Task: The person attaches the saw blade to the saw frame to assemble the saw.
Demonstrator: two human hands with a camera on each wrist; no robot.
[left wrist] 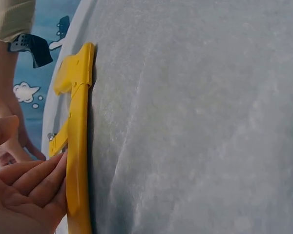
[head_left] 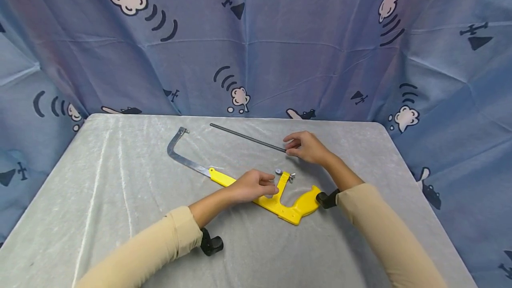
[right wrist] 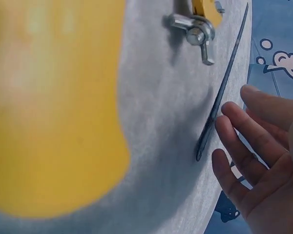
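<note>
A hacksaw frame [head_left: 224, 178] with a yellow handle [head_left: 307, 201] and a bare metal front arm [head_left: 188, 162] lies on the cloth-covered table. Beyond it lies a thin dark hacksaw blade [head_left: 248, 138], separate from the frame. My left hand [head_left: 254, 186] is at the middle of the frame, fingers loosely bent; in the left wrist view its fingertips [left wrist: 61, 165] meet or nearly meet the yellow bar [left wrist: 79, 146]. My right hand [head_left: 306, 146] is beside the blade's near end. In the right wrist view, its fingers are spread around no object, close to the blade [right wrist: 217, 105].
A wing nut [right wrist: 195, 35] sits on the frame's yellow rear post [head_left: 283, 183]. The pale table cover [head_left: 132, 168] has creases. A patterned blue curtain [head_left: 280, 66] hangs behind the table. Each wrist wears a black camera mount [head_left: 211, 242].
</note>
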